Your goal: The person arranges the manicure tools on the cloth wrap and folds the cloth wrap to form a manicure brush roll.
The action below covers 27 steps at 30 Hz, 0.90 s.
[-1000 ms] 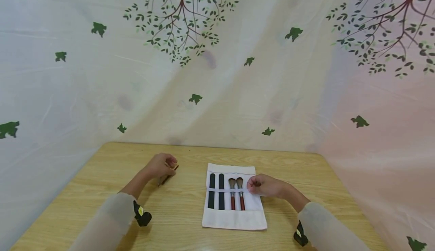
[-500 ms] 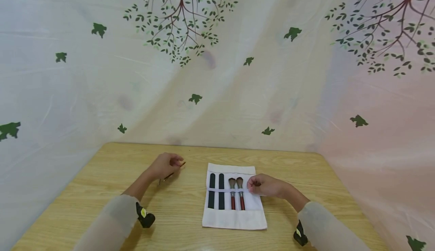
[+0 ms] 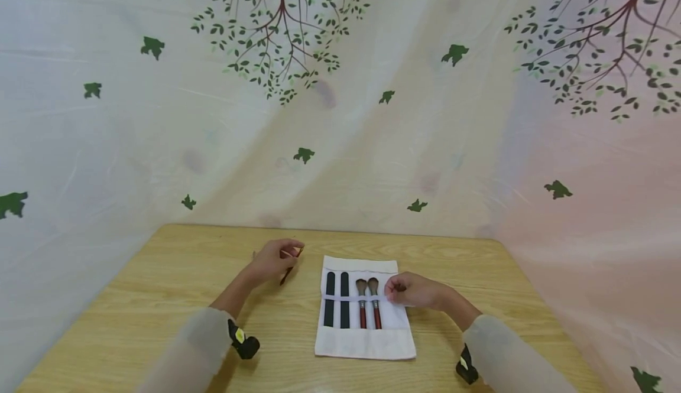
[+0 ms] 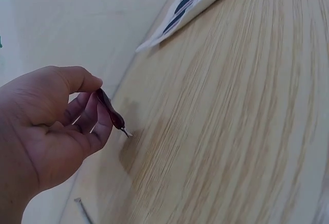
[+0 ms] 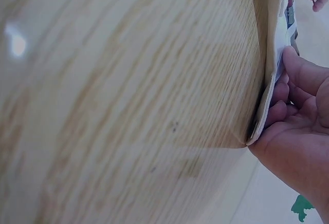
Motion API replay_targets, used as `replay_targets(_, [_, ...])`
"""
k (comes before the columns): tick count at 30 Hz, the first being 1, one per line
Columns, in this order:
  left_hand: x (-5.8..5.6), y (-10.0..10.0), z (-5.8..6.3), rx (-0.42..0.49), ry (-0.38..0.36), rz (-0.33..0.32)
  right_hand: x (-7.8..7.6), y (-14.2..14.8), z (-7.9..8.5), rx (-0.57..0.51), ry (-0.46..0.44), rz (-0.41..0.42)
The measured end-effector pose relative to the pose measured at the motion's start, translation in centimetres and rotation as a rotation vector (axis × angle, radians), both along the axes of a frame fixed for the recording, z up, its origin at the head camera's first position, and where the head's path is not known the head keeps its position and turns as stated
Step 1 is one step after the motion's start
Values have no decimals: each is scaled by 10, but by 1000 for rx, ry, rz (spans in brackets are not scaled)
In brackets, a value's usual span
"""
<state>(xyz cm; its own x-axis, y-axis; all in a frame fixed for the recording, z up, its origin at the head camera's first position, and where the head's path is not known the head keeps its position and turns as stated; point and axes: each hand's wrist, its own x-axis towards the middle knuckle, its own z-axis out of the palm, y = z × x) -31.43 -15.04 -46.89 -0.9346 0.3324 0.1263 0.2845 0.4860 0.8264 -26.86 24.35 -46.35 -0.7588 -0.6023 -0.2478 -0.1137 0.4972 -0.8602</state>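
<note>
My left hand (image 3: 276, 260) is left of the brush roll and pinches a small tool (image 4: 110, 110) with a dark red handle and a thin metal tip. The left wrist view shows that tip pointing down over the table. The white cloth brush roll (image 3: 364, 343) lies flat and unfolded. Under its elastic band (image 3: 353, 298) sit two dark strips (image 3: 330, 313) with rounded tops and two makeup brushes (image 3: 377, 316) with red handles. At the roll's right edge, my right hand (image 3: 417, 291) pinches the band between thumb and curled fingers; the fingertips are partly hidden.
A thin grey metal piece (image 4: 82, 209) lies on the wooden table (image 3: 175, 275), near my left hand. Behind the table hangs a pale cloth backdrop (image 3: 346, 198) printed with branches and leaves. Black wrist cameras (image 3: 245, 344) hang below both forearms.
My left hand has moved right, closer to the brush roll, carrying the red-handled tool, which has turned to a steeper slant. The right hand stays at the roll's edge.
</note>
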Motion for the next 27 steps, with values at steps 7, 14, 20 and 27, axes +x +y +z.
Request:
replay_targets(7, [-3,24,-2,128,-38,-6,0,-1,2,0,-7,-2])
replay_targets(14, [-4,54,-3,291,-75,13,0,-1,1,6,-9,-10])
replay_targets(20, [-3,84,-3,436,-126,21,1,-1,1,2,1,7])
replay_targets(27, [1,118,0,601,-195,11,3,-2,6,10,0,9])
